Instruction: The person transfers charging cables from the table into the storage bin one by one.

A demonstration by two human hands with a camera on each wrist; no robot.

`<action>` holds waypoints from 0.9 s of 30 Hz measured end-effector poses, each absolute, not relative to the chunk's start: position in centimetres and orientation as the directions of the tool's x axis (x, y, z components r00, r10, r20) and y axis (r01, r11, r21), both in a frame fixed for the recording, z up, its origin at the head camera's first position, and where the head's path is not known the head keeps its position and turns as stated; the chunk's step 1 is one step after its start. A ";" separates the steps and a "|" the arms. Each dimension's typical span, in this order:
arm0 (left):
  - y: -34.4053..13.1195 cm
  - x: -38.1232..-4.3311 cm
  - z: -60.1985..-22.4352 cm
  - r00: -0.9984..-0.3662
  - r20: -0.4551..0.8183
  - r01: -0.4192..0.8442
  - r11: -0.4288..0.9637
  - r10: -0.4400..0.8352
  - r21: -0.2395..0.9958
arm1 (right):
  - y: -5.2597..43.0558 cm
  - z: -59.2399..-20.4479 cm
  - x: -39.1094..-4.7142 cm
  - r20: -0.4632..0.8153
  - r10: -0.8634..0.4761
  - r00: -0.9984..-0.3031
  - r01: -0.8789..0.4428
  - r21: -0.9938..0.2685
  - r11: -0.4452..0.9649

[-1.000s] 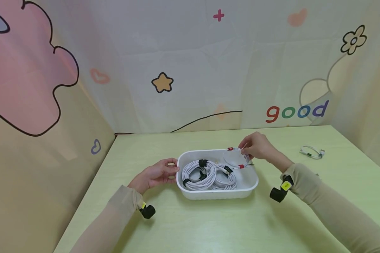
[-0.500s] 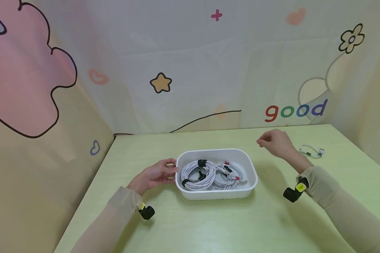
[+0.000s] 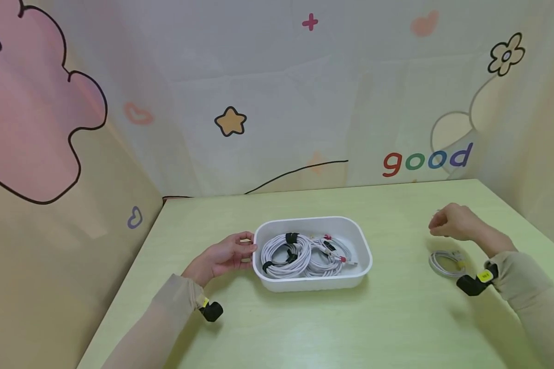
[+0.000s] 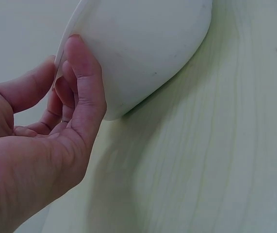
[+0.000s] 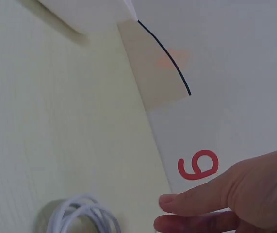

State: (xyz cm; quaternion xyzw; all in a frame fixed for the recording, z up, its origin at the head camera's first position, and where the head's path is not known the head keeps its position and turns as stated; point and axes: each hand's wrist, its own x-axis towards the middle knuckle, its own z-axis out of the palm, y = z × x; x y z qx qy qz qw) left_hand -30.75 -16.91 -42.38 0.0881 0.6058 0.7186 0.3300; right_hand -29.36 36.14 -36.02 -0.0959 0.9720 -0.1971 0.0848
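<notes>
A white plastic tub (image 3: 314, 284) stands mid-table with white coiled cables in it. The larger coil (image 3: 277, 271) has black straps and lies at the left; beside it is another coil, with a thinner red-tied cable (image 3: 348, 251) on top. My left hand (image 3: 226, 256) grips the tub's left rim, thumb on one side and fingers against the outer wall in the left wrist view. Over the right of the table hovers my right hand (image 3: 457, 223), with nothing held; in the right wrist view, thumb and forefinger are nearly straight. Just below it lies a white coiled cable (image 3: 438, 266).
The light wood-grain table (image 3: 304, 328) ends at a printed cloth backdrop (image 3: 277, 77), which also hangs at the sides. A small white bit (image 3: 435, 212) shows behind my right hand; the hand hides the rest.
The right hand let the red-tied cable down into the tub, then moved right over the table. A coil formerly behind the right forearm now shows. The left hand stays on the rim.
</notes>
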 end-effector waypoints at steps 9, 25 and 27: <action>-16.9 -30.7 -42.3 -0.763 -0.275 -0.375 -0.054 0.585 0.926 | 38.0 -38.2 -28.7 -0.287 -0.300 -0.910 -0.168 -0.407 0.898; -16.9 -30.7 -42.2 -0.756 -0.279 -0.387 -0.060 0.593 0.920 | 39.1 -39.3 -28.8 -0.253 -0.337 -0.907 -0.171 -0.510 0.843; -16.9 -30.7 -42.2 -0.753 -0.276 -0.387 -0.063 0.597 0.920 | 39.1 -39.4 -28.9 -0.263 -0.331 -0.906 -0.151 -0.530 0.835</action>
